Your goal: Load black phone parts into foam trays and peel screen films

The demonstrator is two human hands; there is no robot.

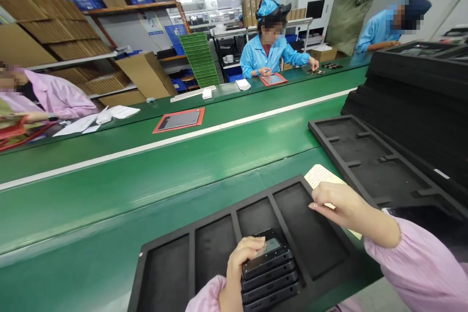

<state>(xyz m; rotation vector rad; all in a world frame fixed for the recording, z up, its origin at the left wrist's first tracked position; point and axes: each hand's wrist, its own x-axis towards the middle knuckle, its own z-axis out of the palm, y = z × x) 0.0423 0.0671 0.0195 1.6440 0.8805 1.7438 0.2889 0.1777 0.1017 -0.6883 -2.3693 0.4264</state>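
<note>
My left hand (243, 258) is closed around the side and top of a stack of black phone-like devices (270, 278), several high. The top device has a lighter grey rectangle on its upper face. The stack stands on a black foam tray (192, 258) with long recessed compartments. My right hand (334, 204) is pinched over the tray's right edge, with a small round white sticker (315, 205) with a reddish centre at the fingertips. Under that hand lies a pale yellow sheet of small dots (321, 175), partly covered by the hand and forearm.
At right, another foam tray (369, 156) leans beside a tall pile of black foam trays (409, 92). A green conveyor belt (241, 141) carries a red mat with a grey panel (181, 119). Co-workers sit opposite, one in a blue jacket (272, 53), another in pink (58, 92).
</note>
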